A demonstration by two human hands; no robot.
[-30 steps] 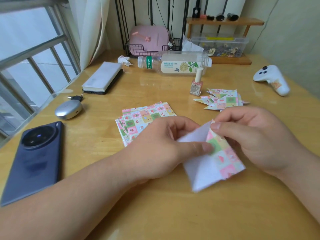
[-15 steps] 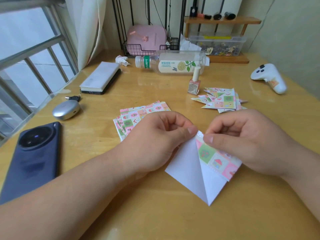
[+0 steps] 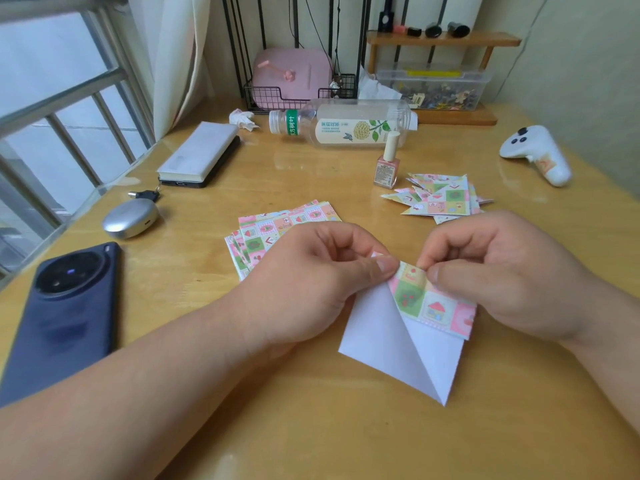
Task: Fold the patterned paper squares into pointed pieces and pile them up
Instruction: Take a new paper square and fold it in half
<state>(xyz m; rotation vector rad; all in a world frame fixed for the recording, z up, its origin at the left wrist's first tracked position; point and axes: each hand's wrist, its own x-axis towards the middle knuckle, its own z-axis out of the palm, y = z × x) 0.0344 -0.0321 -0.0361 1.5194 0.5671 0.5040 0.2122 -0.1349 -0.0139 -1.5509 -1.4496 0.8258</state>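
Observation:
A half-folded paper piece lies on the wooden table in front of me, white side up, point toward me, with a patterned flap turned down on its right. My left hand pinches its top edge between thumb and forefinger. My right hand pinches the patterned flap's top corner just beside it. A stack of flat patterned squares lies behind my left hand, partly hidden by it. A pile of folded pointed pieces sits farther back on the right.
A dark phone and a silver earbud case lie at the left. Behind are a notebook, a lying bottle, a nail polish bottle and a white controller. A window runs along the table's left edge.
The paper has turned so its white point faces me. Both hands have shifted to its top edge, the right folding the patterned flap further down over the white side.

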